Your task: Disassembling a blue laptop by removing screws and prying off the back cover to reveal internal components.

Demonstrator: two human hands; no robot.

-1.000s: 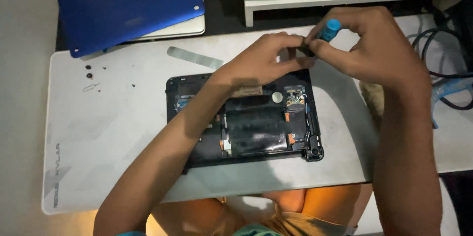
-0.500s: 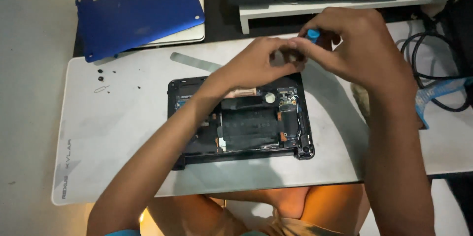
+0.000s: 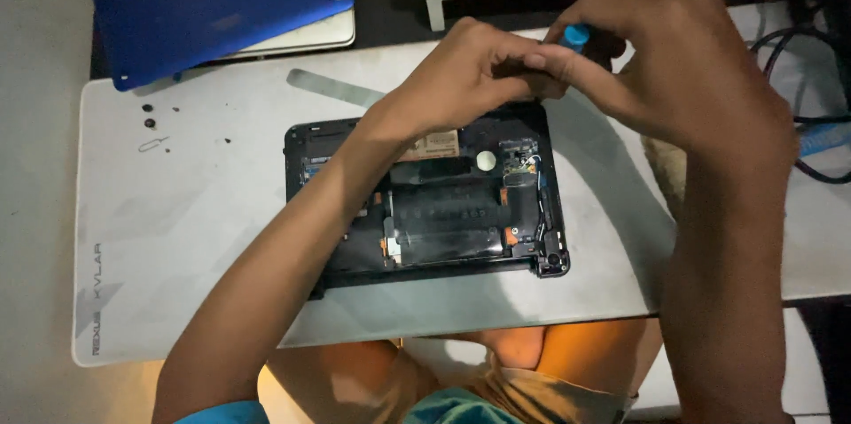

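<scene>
At the far left of the white mat lie a few small dark screws and a thin bent wire piece, loose on the surface, and just behind them, off the mat's rear edge, rests a blue laptop cover laid flat on a paler slab. A flat grey metal strip lies on the mat between that cover and the opened device. The opened laptop base sits near the middle of the mat, its inner parts bared: a black battery block in the centre, a round silver coin cell beside a tan label, and fine wires running down its right edge. Above its rear edge the left hand is curled closed, fingers bent in and thumb pressed forward, pinching something small and dark at the tips; what exactly it grips is hidden by the fingers. The right hand meets it there, touching it, wrapped in a closed grip around a screwdriver, of which only the blue cap at the top shows between thumb and forefinger; the shaft and tip cannot be seen. Both hands hover over the laptop base's back rim rather than lying on it. To the right, past the wrist, dark cables trail off the mat's edge.
</scene>
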